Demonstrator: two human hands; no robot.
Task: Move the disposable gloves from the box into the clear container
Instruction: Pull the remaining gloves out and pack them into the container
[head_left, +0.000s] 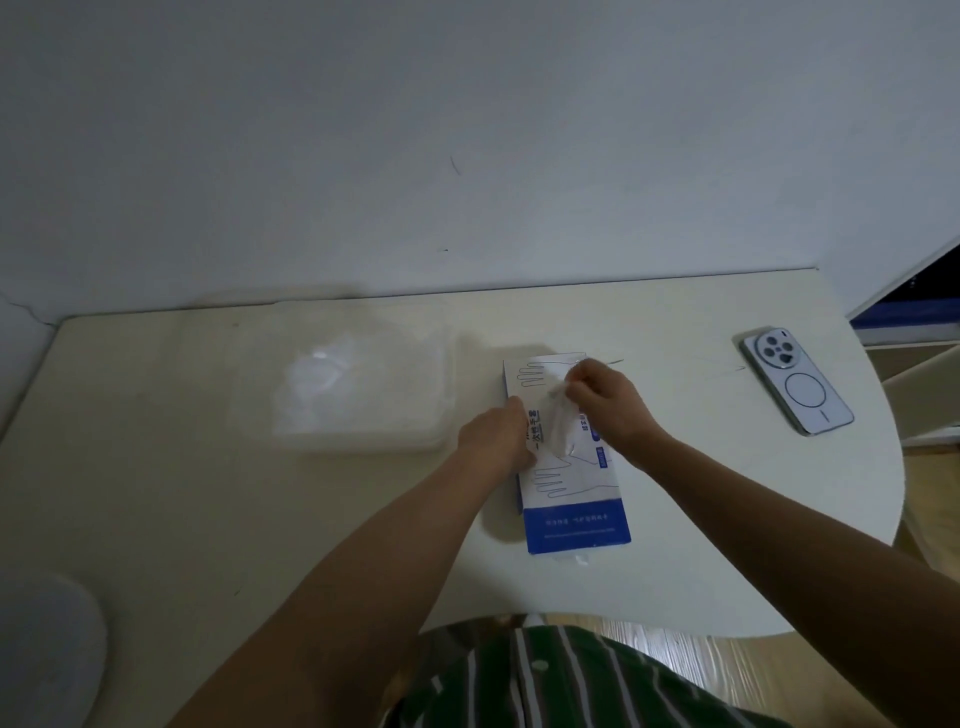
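Glove box (569, 483) is laid flat at frame centre on the white table (156, 493), blue end toward the person. A clear disposable glove (557, 428) is pinched by the right hand (605, 400) and held up over the box's middle. The left hand (496, 436) is pressed on the box's left edge; finger curl cannot be told. The clear container (358, 379) is set just left of the box, crumpled clear film seen inside. A phone (797, 384) is laid face down at right.

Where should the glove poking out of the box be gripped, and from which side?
Pinch the glove at its bunched upper end, from above, as the right hand does: it stands up out of the flat-lying box.
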